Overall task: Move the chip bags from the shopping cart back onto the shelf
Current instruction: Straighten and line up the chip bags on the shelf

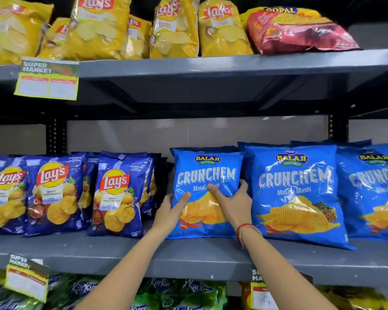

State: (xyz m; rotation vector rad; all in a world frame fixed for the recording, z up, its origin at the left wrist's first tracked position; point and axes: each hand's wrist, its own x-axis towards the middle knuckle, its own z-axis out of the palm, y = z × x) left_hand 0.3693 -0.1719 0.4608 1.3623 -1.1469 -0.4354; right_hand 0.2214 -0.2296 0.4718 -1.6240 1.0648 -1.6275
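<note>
1. While both arms are reaching forward, the grey middle shelf (126,253) is carrying rows of upright chip bags.
2. A light blue Crunchem bag (207,173) is standing upright on that shelf, between the dark blue Lay's bags (119,193) and a larger Crunchem bag (298,193) just beside it.
3. The left hand (171,208) is pressing against the bag's left edge, thumb lying across the front, fingers spread and wrapping behind.
4. The right hand (232,202) is gripping the bag's right side, thumb on the front, fingers curling around its edge.
5. A red thread (244,231) is circling the right wrist.
</note>
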